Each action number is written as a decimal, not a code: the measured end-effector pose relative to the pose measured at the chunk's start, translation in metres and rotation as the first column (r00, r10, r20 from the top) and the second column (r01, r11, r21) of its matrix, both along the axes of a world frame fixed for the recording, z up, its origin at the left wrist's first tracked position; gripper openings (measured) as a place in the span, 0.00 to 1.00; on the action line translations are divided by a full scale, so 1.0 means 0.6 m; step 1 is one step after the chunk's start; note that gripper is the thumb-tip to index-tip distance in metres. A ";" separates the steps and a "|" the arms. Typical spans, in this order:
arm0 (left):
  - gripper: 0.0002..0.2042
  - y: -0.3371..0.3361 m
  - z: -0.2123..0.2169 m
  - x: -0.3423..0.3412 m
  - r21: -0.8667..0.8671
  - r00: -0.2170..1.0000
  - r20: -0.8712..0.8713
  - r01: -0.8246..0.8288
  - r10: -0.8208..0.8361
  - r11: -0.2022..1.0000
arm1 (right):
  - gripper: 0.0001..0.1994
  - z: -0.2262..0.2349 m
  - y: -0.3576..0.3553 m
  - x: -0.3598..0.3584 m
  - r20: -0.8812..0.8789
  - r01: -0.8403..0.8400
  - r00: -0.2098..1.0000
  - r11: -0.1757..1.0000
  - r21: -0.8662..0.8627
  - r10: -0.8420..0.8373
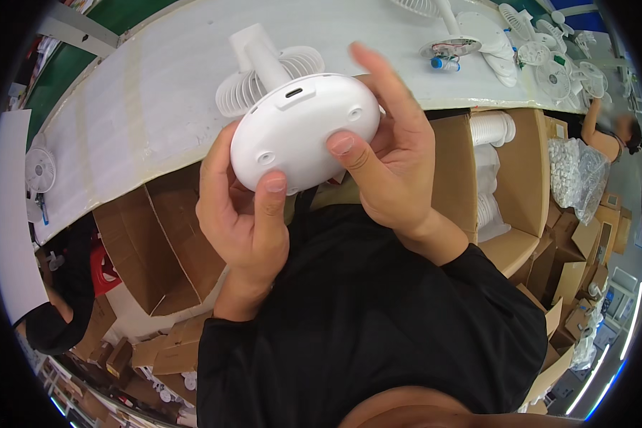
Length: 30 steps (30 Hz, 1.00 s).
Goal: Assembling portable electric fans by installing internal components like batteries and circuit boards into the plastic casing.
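Between my two hands is a small white desk fan [303, 132], tipped so that the underside of its round base faces me. A small port slot and round screw recesses show on the base. The fan's neck and grille head point away, over the table. My left hand [242, 207] grips the base's left edge, its thumb pressed on the underside. On the right edge, my right hand [392, 150] holds the base with its thumb on the underside; its index finger sticks up, off the base.
A long white-covered table [171, 78] stretches ahead. Partly built fans with an opened base [451, 47] lie at its far right; another fan [41, 170] stands far left. Cardboard boxes [157, 246] flank me, the right box [524, 178] holding white grilles. Other people [610, 139] work at both sides.
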<state>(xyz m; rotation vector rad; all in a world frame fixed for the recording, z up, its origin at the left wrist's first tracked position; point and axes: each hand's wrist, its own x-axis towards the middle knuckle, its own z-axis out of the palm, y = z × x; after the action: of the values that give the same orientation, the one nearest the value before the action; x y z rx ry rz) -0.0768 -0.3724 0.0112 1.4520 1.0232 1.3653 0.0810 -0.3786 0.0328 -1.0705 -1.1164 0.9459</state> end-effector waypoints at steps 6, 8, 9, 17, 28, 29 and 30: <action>0.23 -0.010 -0.013 -0.018 -0.003 0.998 0.056 -0.027 0.027 1.000 | 0.27 0.017 0.023 0.033 0.232 -0.203 0.956 0.975 0.086 0.178; 0.23 -0.009 -0.015 -0.026 0.034 1.000 -0.026 -0.010 0.011 0.999 | 0.24 0.017 0.034 0.035 0.223 -0.264 0.943 0.963 0.060 0.245; 0.23 -0.007 -0.015 -0.031 0.055 0.998 -0.067 -0.001 0.005 0.998 | 0.23 0.018 0.038 0.035 0.219 -0.296 0.935 0.954 0.049 0.279; 0.19 0.057 -0.020 -0.008 0.063 0.897 0.441 0.015 -0.041 0.998 | 0.17 -0.007 0.056 0.010 0.333 -0.285 0.932 0.855 0.434 0.142; 0.23 0.137 -0.021 0.028 0.331 0.840 0.520 -0.032 -0.154 0.943 | 0.26 -0.027 0.022 0.004 -0.001 -0.415 0.909 0.904 0.105 0.418; 0.23 0.134 -0.015 0.025 0.417 0.854 0.468 0.012 -0.226 0.909 | 0.28 -0.012 0.016 0.005 -0.055 -0.435 0.899 0.901 0.007 0.434; 0.23 0.130 -0.011 0.022 0.499 0.864 0.409 0.059 -0.294 0.865 | 0.30 -0.005 0.010 0.004 -0.113 -0.456 0.888 0.885 -0.089 0.446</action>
<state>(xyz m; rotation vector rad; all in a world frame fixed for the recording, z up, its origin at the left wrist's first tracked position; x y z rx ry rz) -0.0639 -0.2942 0.0044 1.3957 0.2268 1.7892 0.0836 -0.3725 0.0297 -0.8589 -1.2773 1.4281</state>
